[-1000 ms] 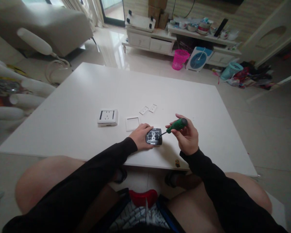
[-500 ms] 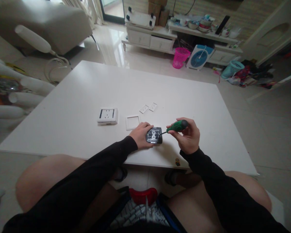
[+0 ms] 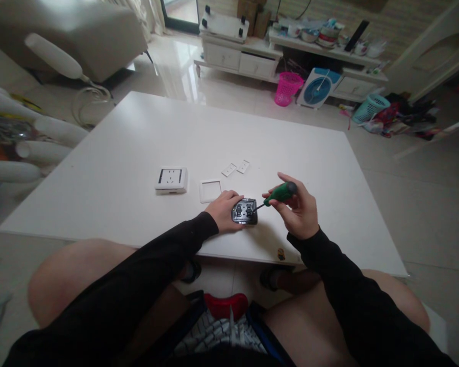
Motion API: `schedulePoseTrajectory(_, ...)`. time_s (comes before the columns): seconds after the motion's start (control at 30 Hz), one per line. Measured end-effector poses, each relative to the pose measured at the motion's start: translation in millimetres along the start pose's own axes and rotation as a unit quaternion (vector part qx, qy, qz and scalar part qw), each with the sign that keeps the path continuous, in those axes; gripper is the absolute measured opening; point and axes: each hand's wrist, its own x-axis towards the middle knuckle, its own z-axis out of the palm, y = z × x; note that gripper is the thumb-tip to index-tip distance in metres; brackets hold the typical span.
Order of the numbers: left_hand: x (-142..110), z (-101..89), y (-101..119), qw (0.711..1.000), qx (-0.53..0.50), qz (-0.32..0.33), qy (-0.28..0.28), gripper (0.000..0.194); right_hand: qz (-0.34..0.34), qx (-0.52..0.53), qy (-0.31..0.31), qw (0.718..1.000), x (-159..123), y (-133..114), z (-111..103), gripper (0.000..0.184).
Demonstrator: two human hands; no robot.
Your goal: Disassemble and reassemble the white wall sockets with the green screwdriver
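Observation:
My left hand [image 3: 225,211] grips a wall switch body [image 3: 245,212] by its left side on the table, its dark inner face turned up. In my right hand [image 3: 300,206] is a green-handled screwdriver [image 3: 279,193], held between thumb and fingers with the index finger raised. The screwdriver's tip meets the right part of the switch's face; whether it sits in a screw is too small to tell. Just beyond my left hand lies a white square frame [image 3: 202,192]. Two small white switch rockers [image 3: 229,169] rest farther back.
A boxed wall socket [image 3: 171,179] stands to the left on the white table [image 3: 110,153]. A small sticker [image 3: 281,254] is near the table's front edge. Across the floor are a pink basket [image 3: 288,89], a box fan [image 3: 316,89] and a low cabinet [image 3: 222,55].
The fingers of my right hand have opened somewhat and lifted around the screwdriver handle. My left hand and the switch body stay in place; the view has shifted slightly.

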Motion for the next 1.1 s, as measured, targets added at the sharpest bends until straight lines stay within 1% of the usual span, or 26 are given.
schedulePoseTrajectory(0.1, 0.1, 0.3, -0.7, 1.000, 0.001, 0.000, 0.000, 0.080, -0.036, -0.021, 0.044, 0.998, 5.1, 4.1, 0.9, 0.062)
schedulePoseTrajectory(0.2, 0.5, -0.1, -0.1, 1.000, -0.001, -0.003, -0.003, 0.081, -0.069, -0.075, 0.080, 0.992, 10.5, 5.9, 3.1, 0.063)
schedulePoseTrajectory(0.37, 1.4, -2.7, 4.9, 1.000, -0.013, -0.012, -0.003, 0.080, -0.101, -0.169, 0.054, 0.979, 19.1, -3.6, 6.4, 0.054)
schedulePoseTrajectory(0.43, 1.5, -3.3, 5.8, 1.000, -0.015, -0.014, 0.001, 0.080, -0.119, -0.198, 0.061, 0.971, 20.5, -9.0, 7.3, 0.050)
schedulePoseTrajectory(0.53, 1.1, -2.8, 4.9, 1.000, -0.010, -0.011, 0.002, 0.083, -0.137, -0.213, 0.079, 0.964, 19.7, -15.0, 7.3, 0.050)
schedulePoseTrajectory(0.6, 0.6, -2.0, 4.4, 1.000, -0.009, -0.008, 0.004, 0.084, -0.139, -0.207, 0.078, 0.965, 18.2, -16.6, 6.5, 0.051)
schedulePoseTrajectory(0.73, 0.4, -0.9, 5.9, 1.000, -0.011, -0.012, 0.007, 0.083, -0.117, -0.188, 0.046, 0.974, 16.8, -15.9, 3.1, 0.054)
schedulePoseTrajectory(0.83, 1.0, 0.0, 6.1, 1.000, -0.012, -0.014, 0.005, 0.082, -0.104, -0.155, 0.009, 0.982, 18.1, -15.2, -1.5, 0.060)
schedulePoseTrajectory(1.0, 1.2, 2.3, 1.5, 1.000, -0.003, -0.006, 0.003, 0.080, -0.068, -0.082, -0.097, 0.990, 23.3, -17.5, -12.2, 0.067)
schedulePoseTrajectory(1.03, 1.0, 2.6, 0.5, 1.000, 0.000, -0.005, 0.001, 0.080, -0.062, -0.074, -0.104, 0.990, 24.5, -17.7, -13.9, 0.069)
schedulePoseTrajectory(1.1, 0.3, 2.9, -0.5, 1.000, 0.004, -0.003, -0.002, 0.081, -0.062, -0.078, -0.092, 0.991, 27.0, -18.1, -15.9, 0.066)
